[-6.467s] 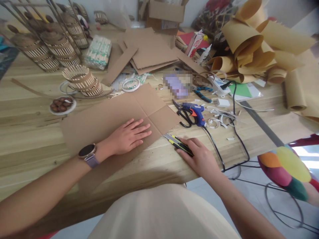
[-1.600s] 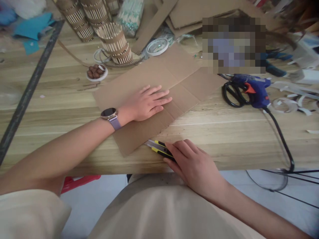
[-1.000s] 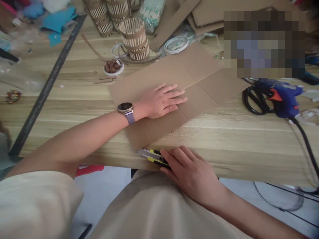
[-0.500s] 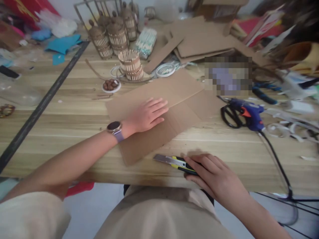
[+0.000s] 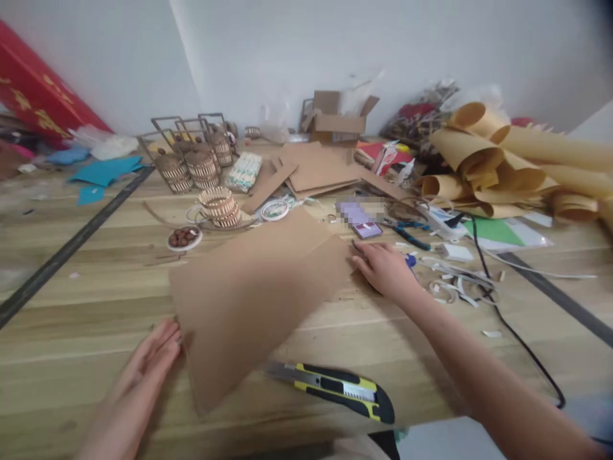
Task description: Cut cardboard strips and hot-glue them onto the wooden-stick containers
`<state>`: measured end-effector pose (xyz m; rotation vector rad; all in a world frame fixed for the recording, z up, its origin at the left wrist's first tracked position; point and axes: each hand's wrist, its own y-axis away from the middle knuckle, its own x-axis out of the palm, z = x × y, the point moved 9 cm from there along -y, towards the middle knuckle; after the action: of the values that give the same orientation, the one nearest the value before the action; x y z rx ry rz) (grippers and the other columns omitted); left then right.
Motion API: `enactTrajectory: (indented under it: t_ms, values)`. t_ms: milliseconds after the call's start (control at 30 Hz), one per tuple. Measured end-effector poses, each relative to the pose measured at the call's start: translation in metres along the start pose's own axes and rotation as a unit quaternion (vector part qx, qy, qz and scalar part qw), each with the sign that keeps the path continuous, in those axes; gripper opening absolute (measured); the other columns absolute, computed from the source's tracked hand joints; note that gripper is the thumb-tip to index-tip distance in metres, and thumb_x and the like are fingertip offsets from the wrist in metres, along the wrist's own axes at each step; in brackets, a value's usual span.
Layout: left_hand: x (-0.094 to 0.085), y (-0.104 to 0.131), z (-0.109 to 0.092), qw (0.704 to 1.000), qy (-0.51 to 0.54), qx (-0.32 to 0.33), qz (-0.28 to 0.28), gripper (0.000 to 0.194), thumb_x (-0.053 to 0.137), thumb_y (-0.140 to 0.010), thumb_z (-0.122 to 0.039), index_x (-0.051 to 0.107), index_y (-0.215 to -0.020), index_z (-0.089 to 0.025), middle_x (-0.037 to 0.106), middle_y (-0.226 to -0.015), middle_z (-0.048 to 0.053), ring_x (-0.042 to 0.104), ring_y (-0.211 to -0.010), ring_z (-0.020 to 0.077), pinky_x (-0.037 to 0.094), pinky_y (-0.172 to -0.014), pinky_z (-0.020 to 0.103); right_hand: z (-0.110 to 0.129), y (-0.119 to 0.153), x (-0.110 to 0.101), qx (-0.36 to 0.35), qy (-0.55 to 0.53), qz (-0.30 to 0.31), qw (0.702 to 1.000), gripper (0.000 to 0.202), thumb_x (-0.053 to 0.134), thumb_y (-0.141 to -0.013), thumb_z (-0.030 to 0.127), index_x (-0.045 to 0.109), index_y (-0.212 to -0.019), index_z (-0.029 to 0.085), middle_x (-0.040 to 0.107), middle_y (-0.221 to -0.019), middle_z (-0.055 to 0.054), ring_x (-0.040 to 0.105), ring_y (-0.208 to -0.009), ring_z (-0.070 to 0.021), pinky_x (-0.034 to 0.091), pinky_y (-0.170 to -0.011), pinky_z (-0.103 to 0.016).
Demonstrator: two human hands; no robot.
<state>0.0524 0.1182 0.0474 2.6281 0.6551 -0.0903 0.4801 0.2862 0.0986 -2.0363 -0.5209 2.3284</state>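
A folded brown cardboard sheet [image 5: 258, 287] lies in front of me on the wooden table. My left hand [image 5: 156, 358] is at its left edge, with the fingers closed on the rim. At the sheet's far right corner, my right hand [image 5: 383, 268] has its thumb and fingertips on the edge. A blue bit of the glue gun [image 5: 410, 260] shows from under that hand; the rest of the tool is covered. Between the sheet and the near table edge lies a yellow-and-black utility knife [image 5: 342, 388], its blade out and no hand on it.
Behind the sheet stand a striped woven cup [image 5: 220, 207], a white dish of brown beads [image 5: 184, 237] and several small lidded baskets [image 5: 201, 167]. Cardboard pieces [image 5: 320, 167] are stacked farther back. To the right are pliers [image 5: 409, 233], a black cord [image 5: 520, 348] and yellow paper rolls [image 5: 483, 153].
My right hand has let go of the utility knife and moved up to the sheet's right corner. My left hand has slid from the sheet's top to its left edge. The view has tilted up.
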Motion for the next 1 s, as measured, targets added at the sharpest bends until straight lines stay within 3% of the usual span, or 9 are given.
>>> enactTrajectory:
  t_ms: [233, 333, 400, 567, 767, 833, 900, 933, 1000]
  values:
    - [-0.007, -0.003, 0.002, 0.991, 0.116, -0.047, -0.049, 0.047, 0.081, -0.060, -0.044, 0.071, -0.102, -0.028, 0.068, -0.135, 0.003, 0.050, -0.141, 0.0312, 0.055, -0.107, 0.037, -0.006, -0.003, -0.019, 0.021, -0.044, -0.037, 0.998, 0.036, 0.052, -0.094, 0.033, 0.069, -0.118, 0.012, 0.074, -0.098, -0.015, 0.068, -0.094, -0.0286, 0.052, -0.085, -0.044]
    - [-0.014, -0.009, 0.013, 0.991, 0.100, -0.073, -0.044, 0.051, 0.081, -0.064, -0.048, 0.070, -0.112, -0.034, 0.064, -0.142, -0.002, 0.048, -0.142, 0.0306, 0.058, -0.101, 0.040, -0.028, 0.016, -0.037, 0.087, -0.194, -0.042, 0.976, 0.044, 0.057, -0.090, 0.044, 0.069, -0.121, 0.016, 0.073, -0.095, -0.010, 0.069, -0.084, -0.0242, 0.057, -0.071, -0.037]
    - [-0.012, -0.011, 0.016, 0.989, 0.101, -0.102, -0.031, 0.067, 0.084, -0.063, -0.050, 0.064, -0.125, -0.036, 0.064, -0.142, -0.001, 0.054, -0.137, 0.0325, 0.060, -0.099, 0.043, -0.047, 0.036, -0.041, 0.187, -0.371, -0.049, 0.908, 0.052, 0.068, -0.082, 0.052, 0.069, -0.121, 0.019, 0.072, -0.094, -0.008, 0.069, -0.080, -0.0231, 0.058, -0.064, -0.034]
    - [0.030, -0.010, -0.018, 0.987, 0.131, -0.075, 0.048, 0.090, 0.088, -0.063, -0.046, 0.051, -0.145, -0.032, 0.065, -0.140, 0.007, 0.056, -0.134, 0.0346, 0.055, -0.104, 0.046, -0.060, 0.087, -0.030, 0.375, -0.662, -0.101, 0.641, 0.054, 0.088, -0.061, 0.035, 0.069, -0.109, 0.019, 0.074, -0.091, -0.006, 0.069, -0.069, -0.0180, 0.057, -0.050, -0.023]
    - [0.087, -0.016, -0.073, 0.974, 0.182, 0.057, 0.124, 0.074, 0.073, -0.074, -0.067, 0.061, -0.134, -0.026, 0.071, -0.128, 0.009, 0.065, -0.121, 0.0308, 0.056, -0.099, 0.042, -0.072, 0.111, -0.050, 0.511, -0.673, -0.150, 0.513, 0.028, 0.073, -0.058, 0.009, 0.065, -0.082, 0.021, 0.065, -0.063, 0.000, 0.055, -0.039, -0.0114, 0.043, -0.028, -0.017]
    - [0.098, -0.019, -0.084, 0.973, 0.136, 0.130, 0.137, 0.078, 0.062, -0.080, -0.075, 0.058, -0.135, -0.020, 0.073, -0.120, 0.012, 0.069, -0.109, 0.0288, 0.057, -0.093, 0.042, -0.084, 0.107, -0.071, 0.497, -0.663, -0.206, 0.521, 0.017, 0.068, -0.066, 0.012, 0.065, -0.079, 0.023, 0.064, -0.062, 0.000, 0.052, -0.037, -0.0090, 0.039, -0.029, -0.015]
    - [0.118, -0.012, -0.093, 0.955, -0.043, 0.240, 0.168, 0.065, 0.056, -0.089, -0.066, 0.057, -0.135, -0.020, 0.071, -0.122, 0.013, 0.068, -0.104, 0.0271, 0.055, -0.092, 0.043, -0.091, 0.096, -0.087, 0.453, -0.665, -0.225, 0.550, 0.012, 0.064, -0.073, 0.016, 0.067, -0.081, 0.024, 0.064, -0.062, 0.000, 0.051, -0.039, -0.0090, 0.041, -0.031, -0.016]
    - [0.135, -0.003, -0.092, 0.922, -0.158, 0.292, 0.200, 0.057, 0.057, -0.091, -0.060, 0.059, -0.132, -0.021, 0.069, -0.125, 0.013, 0.066, -0.107, 0.0280, 0.054, -0.094, 0.044, -0.094, 0.092, -0.092, 0.440, -0.662, -0.238, 0.559, 0.009, 0.064, -0.076, 0.017, 0.067, -0.081, 0.025, 0.064, -0.062, 0.000, 0.051, -0.039, -0.0086, 0.041, -0.032, -0.017]
    - [0.171, 0.020, -0.079, 0.807, -0.371, 0.377, 0.263, 0.049, 0.062, -0.091, -0.048, 0.061, -0.130, -0.019, 0.064, -0.133, 0.016, 0.061, -0.119, 0.0320, 0.050, -0.101, 0.049, -0.097, 0.085, -0.093, 0.433, -0.658, -0.250, 0.563, 0.005, 0.063, -0.081, 0.020, 0.066, -0.079, 0.023, 0.064, -0.060, 0.000, 0.053, -0.040, -0.0081, 0.041, -0.035, -0.018]
